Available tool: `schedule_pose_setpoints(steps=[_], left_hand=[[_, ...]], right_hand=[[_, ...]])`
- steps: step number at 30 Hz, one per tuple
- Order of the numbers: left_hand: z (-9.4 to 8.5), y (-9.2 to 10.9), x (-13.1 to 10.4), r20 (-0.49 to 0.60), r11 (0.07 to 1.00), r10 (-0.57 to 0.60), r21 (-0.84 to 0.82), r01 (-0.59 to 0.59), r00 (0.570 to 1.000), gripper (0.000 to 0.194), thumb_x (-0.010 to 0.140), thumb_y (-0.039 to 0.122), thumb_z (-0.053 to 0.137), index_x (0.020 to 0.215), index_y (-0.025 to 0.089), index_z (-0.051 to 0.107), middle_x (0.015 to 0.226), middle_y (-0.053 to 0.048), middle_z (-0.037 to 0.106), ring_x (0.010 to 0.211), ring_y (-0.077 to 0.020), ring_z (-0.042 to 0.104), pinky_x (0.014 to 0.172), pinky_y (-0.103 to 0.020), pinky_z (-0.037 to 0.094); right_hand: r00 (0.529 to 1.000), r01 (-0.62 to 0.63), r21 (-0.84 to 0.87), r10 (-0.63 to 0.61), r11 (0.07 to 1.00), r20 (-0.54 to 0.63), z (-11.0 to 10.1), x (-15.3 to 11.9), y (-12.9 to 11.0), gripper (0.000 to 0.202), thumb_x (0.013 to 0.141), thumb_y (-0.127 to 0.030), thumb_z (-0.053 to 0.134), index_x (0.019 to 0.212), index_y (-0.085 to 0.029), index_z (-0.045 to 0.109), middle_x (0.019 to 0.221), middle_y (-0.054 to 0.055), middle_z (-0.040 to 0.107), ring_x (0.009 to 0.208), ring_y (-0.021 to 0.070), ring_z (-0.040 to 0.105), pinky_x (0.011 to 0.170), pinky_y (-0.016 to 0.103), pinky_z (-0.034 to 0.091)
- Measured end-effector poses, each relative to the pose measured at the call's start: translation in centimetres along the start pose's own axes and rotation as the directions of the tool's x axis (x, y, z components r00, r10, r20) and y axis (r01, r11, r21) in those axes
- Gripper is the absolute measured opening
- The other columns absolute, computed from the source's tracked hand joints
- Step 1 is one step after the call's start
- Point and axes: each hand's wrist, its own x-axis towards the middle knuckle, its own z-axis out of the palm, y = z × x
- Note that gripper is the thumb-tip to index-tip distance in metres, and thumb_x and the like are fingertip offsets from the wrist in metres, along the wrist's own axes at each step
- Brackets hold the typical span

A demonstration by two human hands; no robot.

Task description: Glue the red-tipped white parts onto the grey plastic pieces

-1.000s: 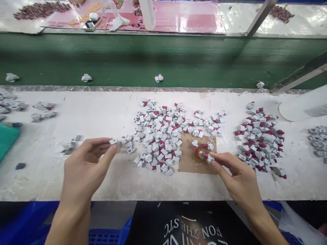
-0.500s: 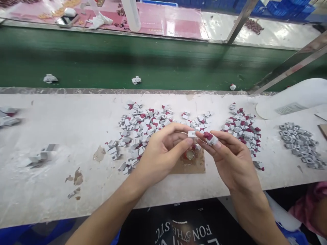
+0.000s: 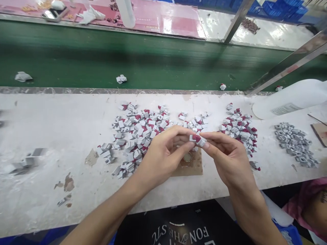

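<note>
My left hand (image 3: pixel 163 158) pinches a small light-grey plastic block (image 3: pixel 192 137) between thumb and fingertips. Opposite it, my right hand (image 3: pixel 227 158) grips a small grey piece with a dark red part (image 3: pixel 200 140). The two pieces touch, red part between them; whether they are joined I cannot tell. Beneath the hands lies a brown board (image 3: pixel 194 168) with a round, bead-rimmed thing (image 3: pixel 187 157) on it, partly hidden. A large heap of grey and red pieces (image 3: pixel 139 131) spreads beside my left hand, and another such heap (image 3: pixel 240 127) lies past my right hand.
A pile of plain grey pieces (image 3: pixel 295 143) lies at the right, near a white plastic bottle (image 3: pixel 288 98) on its side. Behind the table runs a green conveyor belt (image 3: pixel 163 58) with a few pieces on it. Metal posts (image 3: pixel 238 22) rise beyond. Another person's arm (image 3: pixel 314 211) shows at lower right.
My hands have brought the two pieces together; before, a gap lay between them. Pieces on the green belt have shifted left, and the whole view has moved slightly.
</note>
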Motion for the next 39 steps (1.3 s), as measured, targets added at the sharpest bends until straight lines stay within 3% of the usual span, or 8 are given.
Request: schedule_pose_setpoints(steps=[10,14,17,22,29,34,37,39], left_hand=[[-2.6,1.1,2.9,-0.01,0.97,0.016,0.243,-0.013,1.0,0.015,0.107,0.026,0.078,0.122,0.025,0.082,0.108,-0.007,0.087,0.1,-0.0252,0.085,0.084,-0.037,0.072],[-6.1,0.9,8.6,-0.227,0.881,0.102,0.472,0.018,0.969,0.016,0.095,0.015,0.081,0.109,0.022,0.082,0.109,-0.01,0.086,0.101,-0.0265,0.081,0.092,-0.041,0.068],[-8.8,0.2,13.9,-0.397,0.827,0.112,0.546,0.137,0.911,0.016,0.089,0.007,0.078,0.098,0.02,0.079,0.111,-0.012,0.084,0.106,-0.0269,0.077,0.103,-0.044,0.064],[-10.1,-1.6,21.3,-0.47,0.823,0.042,0.517,0.236,0.882,0.011,0.09,0.01,0.08,0.093,0.02,0.076,0.109,-0.015,0.084,0.105,-0.0301,0.079,0.102,-0.048,0.064],[-8.5,-1.9,23.7,-0.405,0.811,-0.004,0.534,0.24,0.914,0.021,0.087,0.004,0.079,0.101,0.02,0.078,0.115,-0.019,0.082,0.121,-0.0375,0.076,0.11,-0.055,0.06],[-7.1,0.4,17.6,-0.127,0.867,0.072,0.498,0.0,0.989,0.019,0.104,0.014,0.071,0.12,0.02,0.08,0.133,-0.013,0.084,0.122,-0.0261,0.077,0.112,-0.042,0.059],[-6.4,1.1,13.3,0.094,0.939,0.112,0.316,-0.136,0.989,0.014,0.107,0.021,0.072,0.116,0.019,0.082,0.125,-0.011,0.087,0.114,-0.0225,0.08,0.104,-0.038,0.062],[-6.2,1.1,11.1,0.108,0.967,0.134,0.205,-0.154,0.985,0.011,0.104,0.019,0.076,0.113,0.017,0.082,0.12,-0.011,0.088,0.109,-0.0216,0.081,0.1,-0.037,0.063]], right_hand=[[0.973,0.086,-0.239,-0.031,0.967,0.228,0.2,5.3,-1.7,0.025,0.102,-0.046,0.094,0.121,-0.031,0.092,0.114,0.006,0.092,0.101,0.0262,0.09,0.091,0.044,0.078],[0.986,0.054,-0.684,-0.147,0.727,-0.078,-1.5,13.9,-1.0,0.035,0.101,-0.04,0.083,0.132,-0.026,0.087,0.135,0.012,0.087,0.105,0.0295,0.085,0.103,0.053,0.072],[0.924,-0.067,-0.771,-0.251,0.634,-0.287,-3.4,21.0,-0.5,0.025,0.096,-0.026,0.075,0.118,-0.017,0.084,0.136,0.022,0.08,0.129,0.0387,0.075,0.127,0.065,0.053],[0.904,-0.182,-0.783,-0.212,0.595,-0.372,-4.6,26.8,0.3,0.01,0.079,-0.021,0.083,0.082,-0.023,0.074,0.107,0.02,0.079,0.127,0.0469,0.073,0.122,0.071,0.053],[0.976,0.068,-0.626,-0.182,0.777,-0.12,-1.5,22.5,0.3,0.025,0.079,-0.036,0.09,0.097,-0.023,0.079,0.097,0.01,0.084,0.092,0.0312,0.082,0.089,0.053,0.075],[0.982,0.178,-0.444,-0.186,0.878,0.026,0.8,16.4,-0.3,0.041,0.076,-0.046,0.106,0.106,-0.025,0.087,0.096,0.006,0.086,0.079,0.023,0.08,0.075,0.042,0.075],[0.972,0.229,-0.305,-0.231,0.924,0.031,2.0,13.6,-0.6,0.04,0.073,-0.043,0.112,0.103,-0.027,0.091,0.095,0.004,0.086,0.079,0.0205,0.078,0.07,0.035,0.073],[0.966,0.256,-0.261,-0.254,0.931,0.041,2.6,11.9,-0.9,0.038,0.075,-0.04,0.112,0.105,-0.027,0.092,0.097,0.003,0.088,0.084,0.0213,0.081,0.074,0.035,0.075]])
